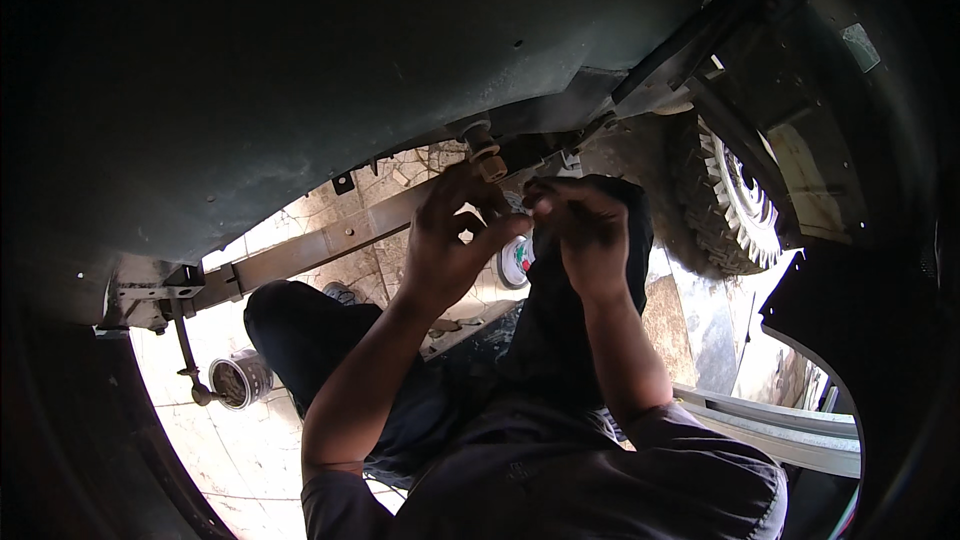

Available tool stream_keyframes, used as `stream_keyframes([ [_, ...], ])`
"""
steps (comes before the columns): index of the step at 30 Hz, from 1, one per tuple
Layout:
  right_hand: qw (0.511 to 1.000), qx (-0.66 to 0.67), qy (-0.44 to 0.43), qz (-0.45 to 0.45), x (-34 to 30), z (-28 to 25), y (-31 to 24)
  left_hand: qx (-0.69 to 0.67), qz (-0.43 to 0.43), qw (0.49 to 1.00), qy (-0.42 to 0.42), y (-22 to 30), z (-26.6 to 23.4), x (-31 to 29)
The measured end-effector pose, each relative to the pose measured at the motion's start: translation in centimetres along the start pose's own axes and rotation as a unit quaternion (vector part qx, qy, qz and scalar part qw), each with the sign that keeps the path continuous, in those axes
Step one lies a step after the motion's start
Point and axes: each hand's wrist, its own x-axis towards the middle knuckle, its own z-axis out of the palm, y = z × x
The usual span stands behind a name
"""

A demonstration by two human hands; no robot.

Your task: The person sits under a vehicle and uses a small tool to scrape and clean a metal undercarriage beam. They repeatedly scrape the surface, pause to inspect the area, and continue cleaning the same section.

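Observation:
My left hand (445, 245) is raised just below a brass-coloured hex fitting (491, 169) that hangs from the underside of a large dark tank-like body (330, 70). Its fingers are bent, and the thumb reaches across to the right. A gap shows between thumb and forefinger; anything at the fingertips is too dark to make out. My right hand (592, 230) is close by on the right, its fingertips pinched together near the left thumb. Whatever small thing it pinches is hidden. Above the hex fitting sits a round pipe piece (477, 130).
A long metal beam (325, 243) crosses behind my hands. To the right stands a treaded tire (715, 200). An open can (240, 380) stands on the paved floor at left, beneath a hanging rod (188, 350). A white round container (515, 262) shows between my knees.

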Motion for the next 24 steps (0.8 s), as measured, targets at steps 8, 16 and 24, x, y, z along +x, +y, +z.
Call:
stream_keyframes([
  [8,0.995,-0.067,-0.066,-0.044,3.4,1.7,-5.3,-0.153,-0.117,0.981,-0.038,2.7,0.0,1.4],
  [16,0.984,-0.113,-0.125,-0.05,4.3,2.8,-6.6,-0.2,-0.153,0.967,-0.047,2.7,-0.7,1.7],
  [24,0.962,-0.246,-0.082,-0.091,4.0,3.0,-6.3,-0.264,-0.147,0.95,-0.078,1.5,-1.1,1.8],
])
